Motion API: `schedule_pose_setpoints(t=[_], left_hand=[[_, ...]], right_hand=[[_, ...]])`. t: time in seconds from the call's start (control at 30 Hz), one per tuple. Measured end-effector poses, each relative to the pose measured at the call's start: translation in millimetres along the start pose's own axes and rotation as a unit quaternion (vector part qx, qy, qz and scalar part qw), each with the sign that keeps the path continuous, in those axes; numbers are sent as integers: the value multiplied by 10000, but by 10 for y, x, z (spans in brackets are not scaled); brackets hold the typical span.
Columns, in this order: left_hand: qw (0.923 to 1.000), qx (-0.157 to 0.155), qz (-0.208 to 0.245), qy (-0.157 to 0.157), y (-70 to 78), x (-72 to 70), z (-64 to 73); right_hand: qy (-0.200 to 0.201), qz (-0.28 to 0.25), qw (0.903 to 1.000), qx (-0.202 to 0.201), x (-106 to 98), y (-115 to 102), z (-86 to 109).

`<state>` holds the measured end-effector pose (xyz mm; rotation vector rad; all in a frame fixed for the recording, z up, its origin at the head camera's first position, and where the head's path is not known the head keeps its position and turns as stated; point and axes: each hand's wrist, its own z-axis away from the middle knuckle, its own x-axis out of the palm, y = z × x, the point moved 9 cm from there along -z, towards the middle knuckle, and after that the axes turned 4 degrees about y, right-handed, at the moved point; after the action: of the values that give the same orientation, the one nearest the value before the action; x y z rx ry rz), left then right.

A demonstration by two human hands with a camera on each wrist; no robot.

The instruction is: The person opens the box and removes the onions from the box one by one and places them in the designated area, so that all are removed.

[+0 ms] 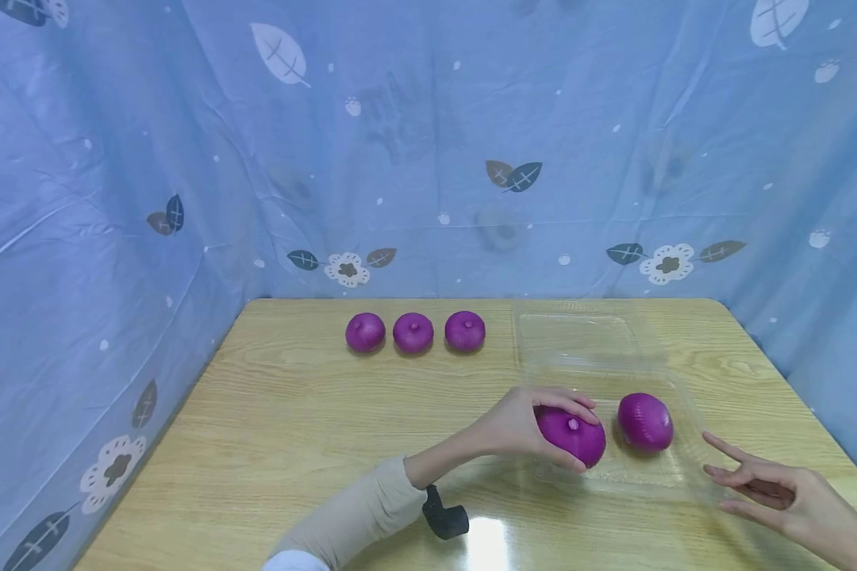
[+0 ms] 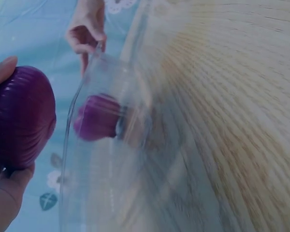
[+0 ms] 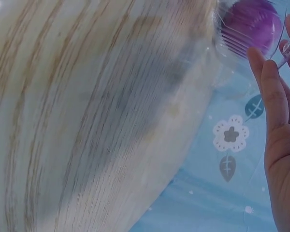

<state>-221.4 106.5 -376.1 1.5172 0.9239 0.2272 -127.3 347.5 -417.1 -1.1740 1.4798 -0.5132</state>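
Note:
My left hand (image 1: 517, 422) grips a purple onion (image 1: 574, 438) from its left side, thumb in front and fingers over the back. It is above the left part of a clear plastic box (image 1: 632, 474), whose lid (image 1: 578, 337) lies folded open at the back. Another purple onion (image 1: 645, 422) rests inside the box at the right. My right hand (image 1: 782, 493) is at the box's right edge; in the left wrist view its thumb and fingers pinch the rim. The right wrist view shows the rim's corner between the fingers (image 3: 273, 92) and thumb.
Three more purple onions, one at the left (image 1: 365, 332), one in the middle (image 1: 413, 333) and one at the right (image 1: 465, 331), stand in a row near the table's back edge. Blue patterned curtain (image 1: 436, 159) surrounds the wooden table (image 1: 271, 444).

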Motion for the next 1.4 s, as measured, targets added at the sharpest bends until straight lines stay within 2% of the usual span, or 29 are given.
schedule_pose_setpoints(t=[0.3,0.53,0.63,0.77,0.83,0.97,1.07,1.2,1.4], left_hand=[[9975,-168,199,664,-73,-387,253],[9946,-301,271,959,-216,-573,478],[9934,-378,214,1063,-275,-678,603],[9905,-509,-129,1273,-349,-877,790],[9883,-551,-274,1395,-305,-980,891],[9882,-453,-331,1427,-448,-1121,1011],[9921,-292,-353,1170,-668,-1153,1015],[9951,-209,-434,864,-790,-1165,908],[9952,-228,-446,846,-919,-1220,639]], right_hand=[[101,304,9994,121,-18,60,-9],[-89,-322,9994,37,4,84,-13],[-126,-404,9991,74,24,94,-6],[-107,-344,9993,-139,28,50,-3],[-65,-295,9991,-314,18,18,-7],[77,78,9991,-398,-3,3,-12],[160,211,9995,-192,-6,31,-13],[194,-64,9997,-94,-6,54,-7],[159,-221,9996,-4,1,77,-12]])
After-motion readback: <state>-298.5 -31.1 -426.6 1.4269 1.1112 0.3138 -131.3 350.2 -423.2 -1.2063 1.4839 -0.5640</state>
